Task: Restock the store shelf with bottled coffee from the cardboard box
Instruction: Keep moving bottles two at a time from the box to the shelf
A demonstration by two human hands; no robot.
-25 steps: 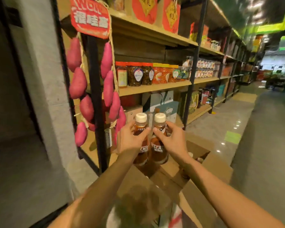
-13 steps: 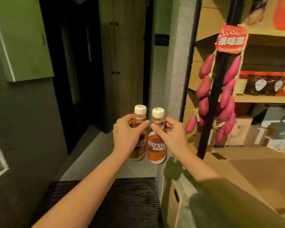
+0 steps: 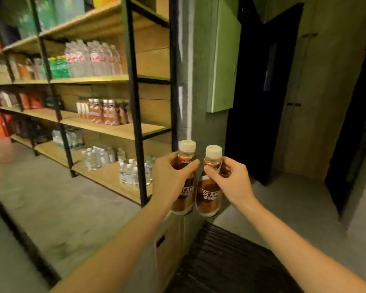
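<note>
**Two Coffee Bottles Being Carried Toward the Shelf**

One bottle of coffee is being gripped in each hand. The left bottle [image 3: 186,192] is being clasped round its shoulder by the left hand [image 3: 169,176], with the thumb laid across the front. The right bottle [image 3: 210,195] is being pinched near its neck between the thumb and fingers of the right hand [image 3: 230,178]. Both are being held upright in the air, side by side and almost touching, in front of the grey pillar at the end of the shelving. The cardboard box [image 3: 167,235] is being shown only in part, below the left forearm.

The step in hand is being judged as the carry to the shelf. A blurred row of coffee bottles [image 3: 106,112] of like colour is being displayed on the middle shelf [image 3: 135,130], with bare board to its right. That gap is being taken as the likely target.

The bottles are best being kept upright while being swung leftward round the black upright [image 3: 135,102], which is standing between the hands and the gap. Setting down one at a time is being advised, base flat on the board, label outward, just beside the row. The right hand's high pinch is being judged the weaker hold, so a lower grip is being suggested before release.
</note>
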